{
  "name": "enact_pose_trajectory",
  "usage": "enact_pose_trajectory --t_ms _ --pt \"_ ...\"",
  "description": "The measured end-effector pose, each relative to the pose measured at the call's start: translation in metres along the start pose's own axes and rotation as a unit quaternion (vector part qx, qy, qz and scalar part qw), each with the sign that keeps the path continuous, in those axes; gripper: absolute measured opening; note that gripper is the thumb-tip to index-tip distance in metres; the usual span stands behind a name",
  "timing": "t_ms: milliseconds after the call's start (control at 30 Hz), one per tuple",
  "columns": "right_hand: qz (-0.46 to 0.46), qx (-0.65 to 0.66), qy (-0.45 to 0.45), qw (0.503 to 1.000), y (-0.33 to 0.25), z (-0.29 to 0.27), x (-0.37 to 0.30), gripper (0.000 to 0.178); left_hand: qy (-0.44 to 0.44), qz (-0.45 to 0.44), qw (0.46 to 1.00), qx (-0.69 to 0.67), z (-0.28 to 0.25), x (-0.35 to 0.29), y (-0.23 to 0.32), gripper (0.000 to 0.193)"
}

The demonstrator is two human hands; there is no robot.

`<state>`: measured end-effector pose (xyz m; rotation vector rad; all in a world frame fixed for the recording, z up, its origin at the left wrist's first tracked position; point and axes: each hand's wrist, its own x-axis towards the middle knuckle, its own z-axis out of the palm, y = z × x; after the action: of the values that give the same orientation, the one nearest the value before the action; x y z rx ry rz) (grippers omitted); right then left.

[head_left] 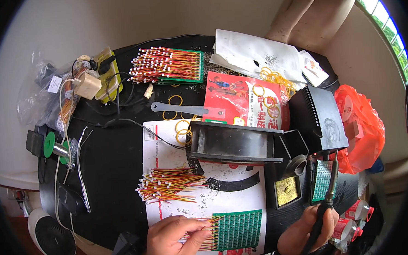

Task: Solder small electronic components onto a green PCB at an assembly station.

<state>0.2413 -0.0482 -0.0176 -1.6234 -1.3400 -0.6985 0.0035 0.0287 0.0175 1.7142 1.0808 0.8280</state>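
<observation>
My left hand [173, 242] pinches a thin red-and-yellow wire at the left edge of a green circuit board panel [241, 229]. Several such wires [213, 240] stick out of that edge. The panel lies on a white printed sheet [156, 144] at the table's near side. My right hand [306, 230] is closed around a soldering iron [330, 192], right of the panel. Its tip points up and away, close to a black box-shaped unit [321, 121], apart from the panel. A loose pile of red-and-yellow wires with white connectors [168, 185] rests just beyond my left hand.
A black fan [234, 142] stands beyond the panel, beside a holder with a yellow cleaning pad [287, 191]. Another green panel [323, 181] lies right. Wired boards [168, 65] are stacked at the back. A solder spool [51, 145] stands left; a red bag [363, 133] hangs right.
</observation>
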Motion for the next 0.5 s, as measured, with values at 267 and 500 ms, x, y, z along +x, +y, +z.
enact_pose_trajectory --t_ms 267,500 --pt "0.3 0.161 -0.046 0.939 -0.009 -0.014 -0.024 0.047 -0.006 0.048 0.997 0.06 -0.003 0.002 -0.001 0.017" --pt "0.042 0.353 -0.196 0.914 -0.006 -0.017 0.016 0.037 -0.023 0.101 0.989 0.101 0.005 0.0 0.0 0.019"
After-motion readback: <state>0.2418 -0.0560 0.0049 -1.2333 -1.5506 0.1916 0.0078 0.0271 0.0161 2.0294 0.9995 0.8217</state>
